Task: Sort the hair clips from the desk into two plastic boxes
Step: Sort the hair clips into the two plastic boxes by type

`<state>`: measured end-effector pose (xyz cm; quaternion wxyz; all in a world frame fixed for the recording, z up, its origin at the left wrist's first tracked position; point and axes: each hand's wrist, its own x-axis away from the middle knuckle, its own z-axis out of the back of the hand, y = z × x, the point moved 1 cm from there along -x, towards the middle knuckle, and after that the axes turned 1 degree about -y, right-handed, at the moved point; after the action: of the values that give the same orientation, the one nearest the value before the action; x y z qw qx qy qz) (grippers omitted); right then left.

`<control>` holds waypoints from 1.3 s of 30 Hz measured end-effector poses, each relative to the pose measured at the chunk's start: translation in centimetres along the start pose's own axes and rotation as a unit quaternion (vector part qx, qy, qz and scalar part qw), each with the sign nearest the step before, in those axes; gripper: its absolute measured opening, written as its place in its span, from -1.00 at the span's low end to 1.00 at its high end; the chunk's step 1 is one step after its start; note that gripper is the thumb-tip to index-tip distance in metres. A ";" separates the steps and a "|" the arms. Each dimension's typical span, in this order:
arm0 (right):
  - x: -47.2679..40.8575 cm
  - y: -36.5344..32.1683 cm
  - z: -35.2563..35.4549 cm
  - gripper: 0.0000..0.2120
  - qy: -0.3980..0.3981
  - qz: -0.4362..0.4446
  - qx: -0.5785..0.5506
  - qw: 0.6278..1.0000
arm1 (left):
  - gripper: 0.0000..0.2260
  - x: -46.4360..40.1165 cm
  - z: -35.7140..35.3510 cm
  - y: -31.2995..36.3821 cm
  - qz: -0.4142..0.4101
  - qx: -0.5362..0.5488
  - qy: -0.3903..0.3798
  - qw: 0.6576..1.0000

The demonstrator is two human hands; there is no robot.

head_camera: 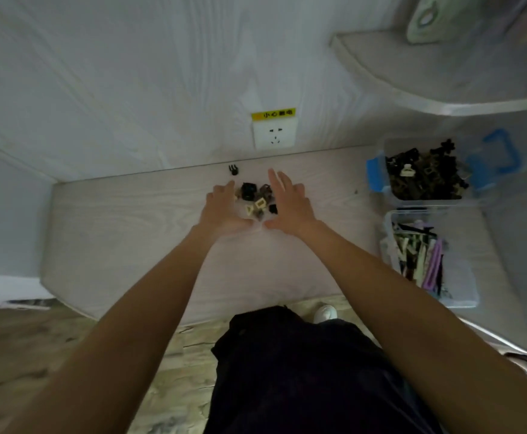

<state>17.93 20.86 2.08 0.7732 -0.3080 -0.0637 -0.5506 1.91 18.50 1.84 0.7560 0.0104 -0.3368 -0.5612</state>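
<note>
Both hands, left [221, 205] and right [287, 202], grips open, cup a small pile of hair clips [255, 198] on the tabletop [130, 230].

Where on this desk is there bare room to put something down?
Free: the wide stretch of desk left of the left hand, and the strip between the right hand and the two boxes. Crowded: the clip pile between the hands, one stray black clip near the wall, and the right edge with the blue-latched box and the clear box.
</note>
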 end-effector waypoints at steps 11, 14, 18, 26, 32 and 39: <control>-0.7 -1.0 -2.1 -0.40 0.081 -0.034 -0.040 0.995 | -0.42 -0.2 -1.1 -0.1 -0.043 0.071 0.036 0.996; -0.3 -1.2 -2.8 -0.49 0.095 -0.039 -0.062 0.993 | -0.35 -0.2 -1.3 0.1 -0.074 0.058 0.015 0.995; 0.0 -1.6 -3.2 -0.56 0.108 -0.015 -0.106 0.988 | -0.53 0.0 -1.3 0.2 -0.073 0.062 0.001 0.995; 0.4 -1.7 -3.2 -0.46 0.056 0.005 -0.167 0.984 | -0.59 1.0 -1.5 -0.1 -0.092 0.092 0.011 0.991; 0.8 -1.6 -3.2 -0.62 0.092 0.002 -0.165 0.982 | -0.75 1.5 -1.8 0.0 -0.097 0.160 -0.023 0.982; 2.0 -0.4 -3.0 -0.64 0.111 -0.021 -0.202 0.973 | -0.70 1.9 -2.8 0.6 -0.085 0.226 -0.040 0.970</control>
<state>17.57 17.50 0.68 0.6855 -0.3932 0.1283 -0.5992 4.14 16.13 0.88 0.6696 0.1864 -0.4828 -0.5327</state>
